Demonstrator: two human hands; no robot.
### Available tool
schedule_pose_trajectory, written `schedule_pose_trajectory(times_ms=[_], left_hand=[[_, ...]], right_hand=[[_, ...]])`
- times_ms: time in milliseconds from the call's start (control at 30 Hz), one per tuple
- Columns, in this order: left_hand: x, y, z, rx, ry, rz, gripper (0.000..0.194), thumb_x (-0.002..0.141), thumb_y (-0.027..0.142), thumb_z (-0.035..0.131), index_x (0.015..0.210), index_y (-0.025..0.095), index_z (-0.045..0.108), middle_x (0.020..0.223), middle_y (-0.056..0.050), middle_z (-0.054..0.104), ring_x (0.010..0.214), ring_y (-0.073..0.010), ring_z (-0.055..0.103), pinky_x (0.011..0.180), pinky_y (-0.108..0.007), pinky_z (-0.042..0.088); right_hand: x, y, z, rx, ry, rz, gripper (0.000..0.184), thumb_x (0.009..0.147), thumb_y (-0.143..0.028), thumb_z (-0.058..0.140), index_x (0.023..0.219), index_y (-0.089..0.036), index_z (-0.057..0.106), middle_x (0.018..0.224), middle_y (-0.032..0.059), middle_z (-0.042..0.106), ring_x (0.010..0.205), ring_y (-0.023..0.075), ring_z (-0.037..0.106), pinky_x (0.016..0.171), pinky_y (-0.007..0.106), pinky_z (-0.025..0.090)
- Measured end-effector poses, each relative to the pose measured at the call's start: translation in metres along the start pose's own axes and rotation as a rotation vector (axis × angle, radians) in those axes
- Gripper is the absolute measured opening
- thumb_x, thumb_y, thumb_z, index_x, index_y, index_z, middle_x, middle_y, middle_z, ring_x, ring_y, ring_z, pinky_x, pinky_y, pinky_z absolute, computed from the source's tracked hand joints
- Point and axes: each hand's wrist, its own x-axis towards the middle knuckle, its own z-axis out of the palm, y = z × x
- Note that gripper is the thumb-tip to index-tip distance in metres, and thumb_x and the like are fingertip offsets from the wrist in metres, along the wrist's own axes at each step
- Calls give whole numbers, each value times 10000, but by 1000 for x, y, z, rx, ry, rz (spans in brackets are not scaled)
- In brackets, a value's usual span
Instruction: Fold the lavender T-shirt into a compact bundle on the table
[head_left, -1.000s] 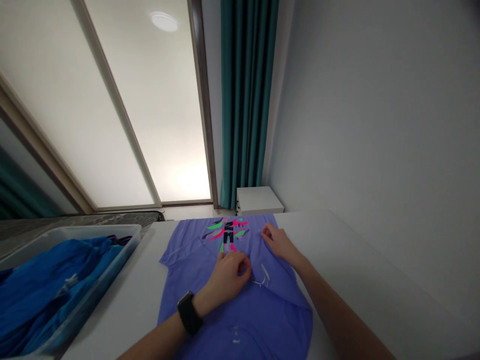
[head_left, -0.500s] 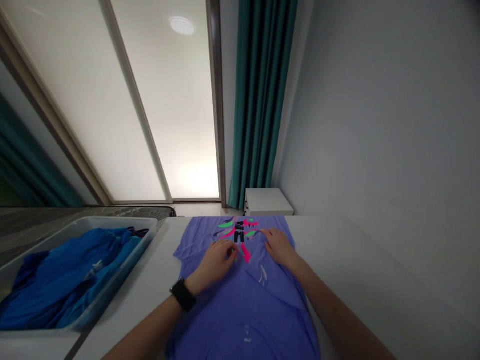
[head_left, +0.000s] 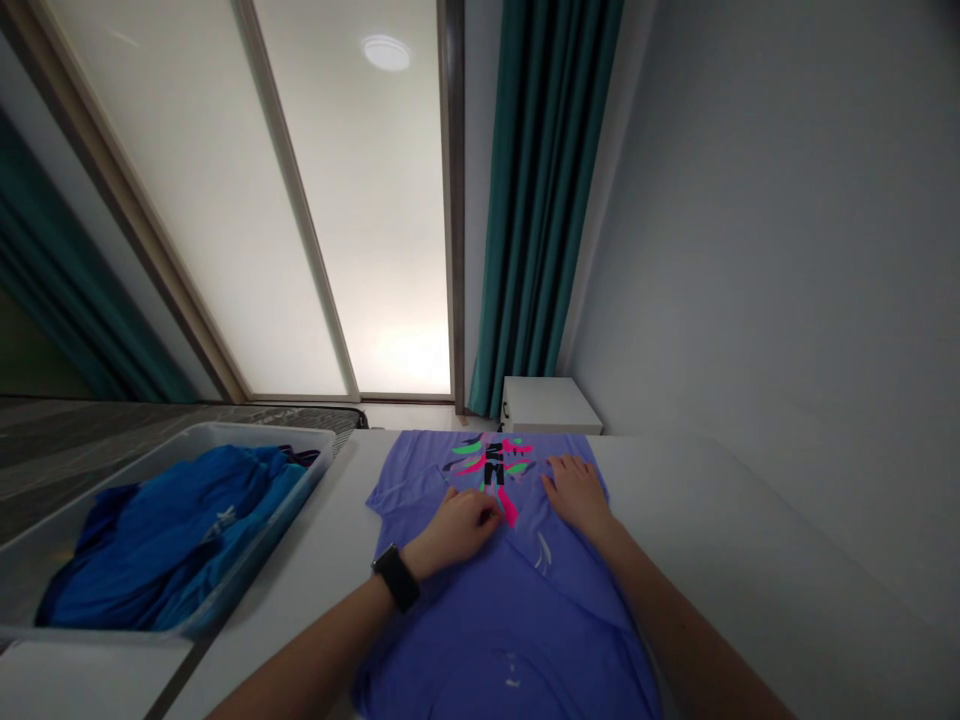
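A purple T-shirt (head_left: 480, 610) lies spread on the white table, its neckline nearest me and its pink, green and black print at the far end. My left hand (head_left: 459, 525), with a black watch (head_left: 396, 578) on the wrist, rests on the shirt just below the print. Its fingers are curled in, and whatever may be between them is hidden. To the right of the print, my right hand (head_left: 579, 495) lies palm down on the fabric with fingers stretched out. Soft creases run across the shirt between the hands.
On the left stands a translucent plastic bin (head_left: 262, 432) holding blue clothes (head_left: 172, 540). The white table (head_left: 720, 560) extends to the wall at right. Beyond its far edge are a small white cabinet (head_left: 551, 405), a teal curtain (head_left: 544, 200) and frosted sliding doors (head_left: 367, 230).
The camera view has turned slightly left, so everything sits further right. Both hands have slid a little toward me over the shirt.
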Motion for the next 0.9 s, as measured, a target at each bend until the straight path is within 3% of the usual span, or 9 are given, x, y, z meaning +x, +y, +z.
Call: schedule_pose_trajectory(times_ms=[133,300,500,633,733,833,900], left_hand=[[9,11,7,72,-4,-14,216,874,253,482,785,192,669,829,-43,707,820,-210,630,816,-351,361],[8,20,15,44,-18,3,217,847,389,564,809,198,658,858,-39,697,864,-220,623,852,-352,357],[6,27,16,-110,-21,-11,82,783,243,589,828,193,636,969,-38,653,965,-205,576,873,-319,359],[9,27,20,-259,13,-8,52,727,177,596,777,177,581,794,3,604,784,-150,545,752,-268,381],[13,22,27,-471,34,-22,147,687,116,587,809,174,529,698,48,521,638,-100,468,618,-221,360],[16,15,33,-727,2,-29,323,681,72,579,974,173,491,716,67,511,613,-78,463,582,-192,362],[16,11,32,-772,-37,-44,399,696,73,582,1066,175,472,714,73,520,604,-76,478,572,-185,367]], right_hand=[[0,7,7,-32,-21,65,288,944,-319,445,998,-131,658,1051,157,662,1044,296,549,862,402,349],[0,10,10,-11,-32,45,218,960,-251,421,1005,-164,616,997,110,683,998,249,577,818,349,338],[-3,13,15,45,-14,7,206,976,-208,374,1010,-191,577,995,71,689,976,210,595,816,322,332],[-7,13,20,66,11,-6,198,976,-210,375,997,-192,571,1021,74,685,987,213,580,824,323,325],[-9,12,20,77,23,-22,184,973,-213,388,985,-193,571,1027,71,679,1001,217,567,829,325,321],[-11,11,19,86,34,-30,183,972,-215,390,986,-192,571,1030,68,674,996,219,560,835,328,320],[-12,11,18,89,38,-33,187,972,-213,387,989,-191,572,1031,67,674,993,219,559,835,328,321]])
